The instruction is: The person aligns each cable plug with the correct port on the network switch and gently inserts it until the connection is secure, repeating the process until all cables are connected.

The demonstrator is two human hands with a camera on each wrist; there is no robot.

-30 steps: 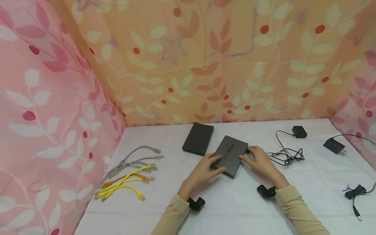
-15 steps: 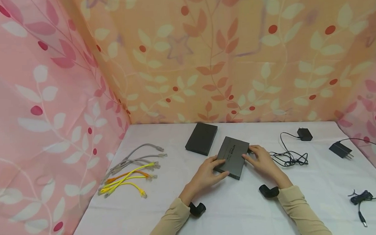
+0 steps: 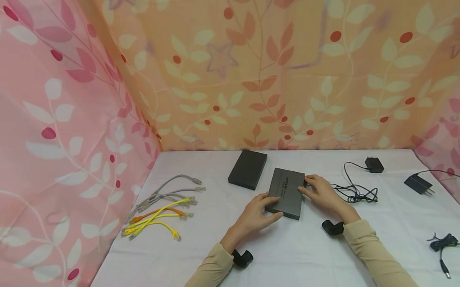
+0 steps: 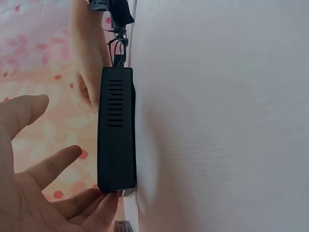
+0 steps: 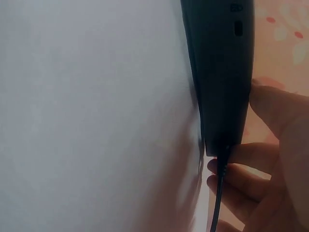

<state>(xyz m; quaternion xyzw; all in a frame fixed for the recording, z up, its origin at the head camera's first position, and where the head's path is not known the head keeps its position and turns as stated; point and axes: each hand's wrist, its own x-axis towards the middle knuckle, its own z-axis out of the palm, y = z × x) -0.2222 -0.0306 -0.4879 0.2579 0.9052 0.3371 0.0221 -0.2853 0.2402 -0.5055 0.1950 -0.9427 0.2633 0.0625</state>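
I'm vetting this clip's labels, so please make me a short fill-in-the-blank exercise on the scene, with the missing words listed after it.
1. The left hand and right hand both touch a box printed with the brand name ____.
2. Of the two hands, the ____ one is nearer the cord running into the box.
3. The bunched cables come in gray, orange and ____.
4. In the head view, the two adapters lie to the ____ of the box.

Missing words: NETGEAR; right; yellow; right.

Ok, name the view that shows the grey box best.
Head: the grey box shows its lettered top and most of its outline. Left wrist shows mainly its slotted side; right wrist, another side, cut off at the top.
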